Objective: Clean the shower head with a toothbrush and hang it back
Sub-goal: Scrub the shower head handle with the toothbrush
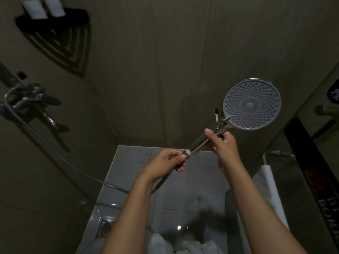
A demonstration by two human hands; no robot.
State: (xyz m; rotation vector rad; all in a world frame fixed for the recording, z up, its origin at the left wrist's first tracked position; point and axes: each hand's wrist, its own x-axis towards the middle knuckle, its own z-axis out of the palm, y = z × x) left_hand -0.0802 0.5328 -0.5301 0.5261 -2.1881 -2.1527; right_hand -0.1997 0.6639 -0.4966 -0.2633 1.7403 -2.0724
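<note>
Our right hand (222, 145) wraps chrome handle (202, 143), shower head (252, 103) just above it, face toward us. Beyond same hand, toothbrush (216, 114) pokes up, seemingly pinched alongside. Below, our left hand (168, 160) pinches hose (73, 167) joint. We judge chrome slippery, head top-heavy: mid-handle grip best.

Right hand (222, 143) grips shower head (252, 103) handle, face toward camera; left hand (171, 160) pinches hose (117, 188) joint; toothbrush (216, 114) beside handle.

Below the shower head (252, 103), the left hand (170, 160) and right hand (222, 143) are bare with short nails, the forearms (256, 208) bare too; pale cloth (161, 242) lower down may be clothing.
</note>
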